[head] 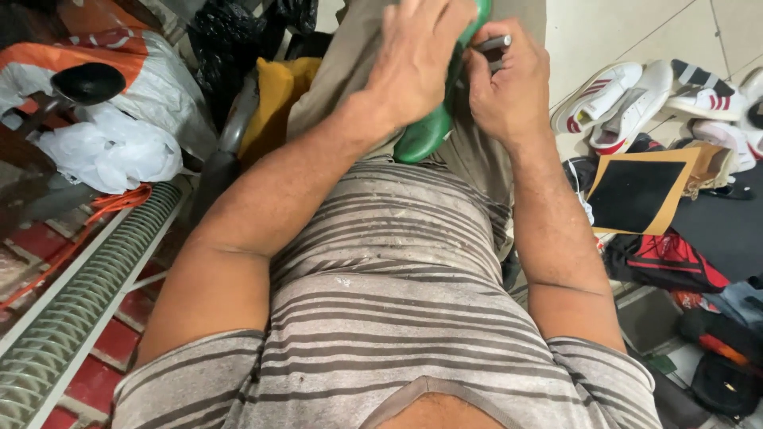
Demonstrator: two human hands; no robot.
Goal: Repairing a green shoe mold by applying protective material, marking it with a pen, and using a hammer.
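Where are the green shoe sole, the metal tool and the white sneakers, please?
green shoe sole (425, 131): head view, on its lower rounded end.
metal tool (493, 42): head view, on its shaft.
white sneakers (616, 103): head view, on one upper.

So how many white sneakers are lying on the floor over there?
4 at least, at the upper right: two side by side, one behind, one at the edge. More may be out of view.

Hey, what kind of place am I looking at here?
Probably a shoe repair stall or workshop. White sneakers lie on the tiled floor, a black sheet on brown card sits beside them, and the hands work a green sole with a metal tool.
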